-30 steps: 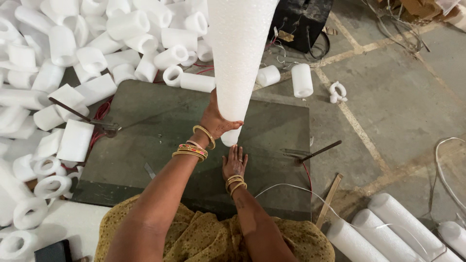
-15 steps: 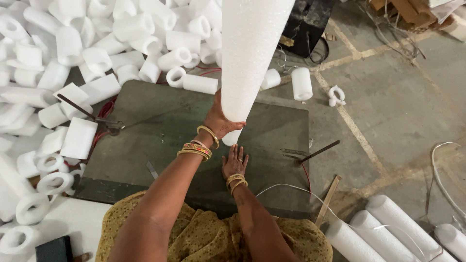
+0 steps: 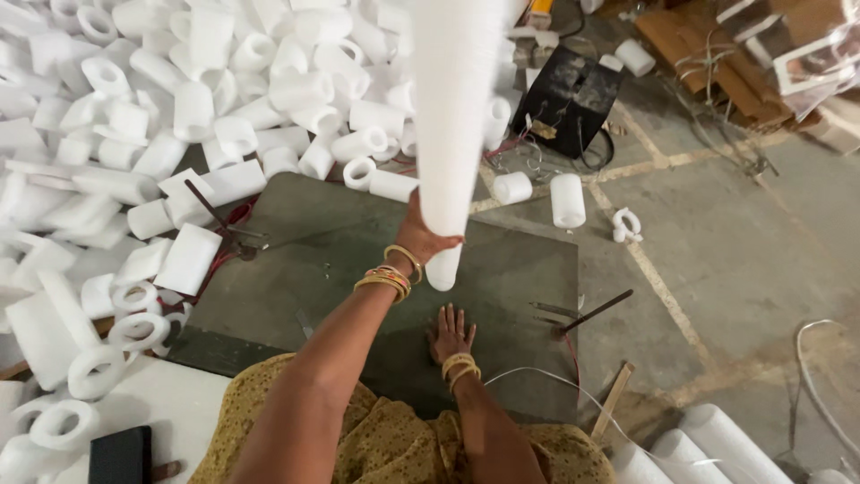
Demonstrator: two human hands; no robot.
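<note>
the left hand [image 3: 421, 240] grips a long white foam tube [image 3: 457, 116] near its lower end, standing upright above the green mat [image 3: 296, 269]. the right hand [image 3: 451, 333] lies flat, open, on the mat.

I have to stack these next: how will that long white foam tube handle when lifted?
Probably light: the left hand alone holds the long white foam tube upright. It looks fairly stiff, staying straight. Being round, it would likely roll if laid on the dark slab.
</note>
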